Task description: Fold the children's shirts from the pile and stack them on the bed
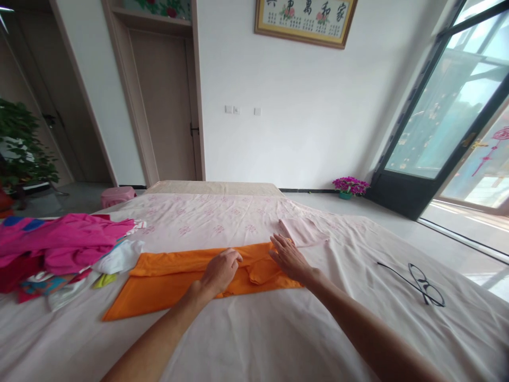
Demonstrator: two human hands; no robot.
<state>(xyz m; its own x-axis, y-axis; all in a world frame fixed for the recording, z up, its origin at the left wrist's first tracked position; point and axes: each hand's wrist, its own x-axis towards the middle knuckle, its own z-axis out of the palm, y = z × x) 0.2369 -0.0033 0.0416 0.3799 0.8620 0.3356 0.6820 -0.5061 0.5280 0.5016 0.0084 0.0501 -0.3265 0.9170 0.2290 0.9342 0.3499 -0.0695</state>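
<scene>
An orange garment lies folded into a long strip across the bed-like, cloth-covered surface, its wider end to the left. Near its middle is my left hand, fingers curled in against the fabric; the fingertips are partly hidden. My right hand rests on the right end of the garment, palm down with fingers stretched out. Between the two hands, a sleeve-like flap of orange cloth is folded over on top. Just beyond my right hand lies a small piece of pale pink cloth.
A heap of mixed clothes, mostly bright pink, sits at the left. Black-framed glasses lie on the pale floral sheet at the right. Beyond are a pink stool, a potted purple flower and an open glass door.
</scene>
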